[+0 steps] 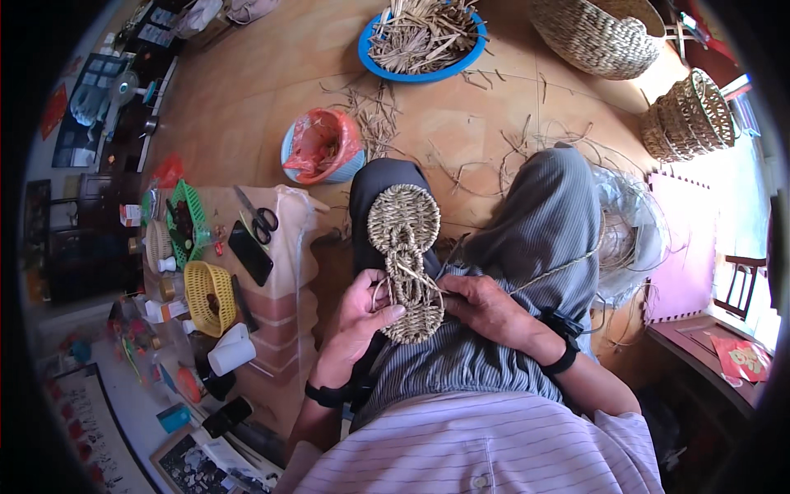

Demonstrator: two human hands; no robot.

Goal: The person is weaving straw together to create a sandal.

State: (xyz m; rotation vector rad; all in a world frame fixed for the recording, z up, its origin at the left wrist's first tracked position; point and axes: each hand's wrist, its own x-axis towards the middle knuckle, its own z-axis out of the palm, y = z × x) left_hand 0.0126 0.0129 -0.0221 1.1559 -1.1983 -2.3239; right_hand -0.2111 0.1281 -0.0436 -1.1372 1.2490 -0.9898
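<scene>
A woven straw piece (404,218) lies along my lap, with a round disc at each end and braided loops between them. My left hand (362,309) grips the left side of its nearer disc, thumb on top and fingers underneath. At the opposite edge, my right hand (484,306) is closed in a pinch around a thin straw strand. Loose strands cross the loops between my hands. From near my right hand a twisted straw cord (559,267) runs over my right thigh towards a bundle in clear plastic (632,239). My right fingertips are partly hidden.
Beyond my knees stand a plastic-lined bin (322,146), a blue basin (421,77) of dry straw and two woven baskets (605,45). Straw scraps litter the floor. On the left table are scissors (262,221), a phone (250,253) and a yellow basket (209,298).
</scene>
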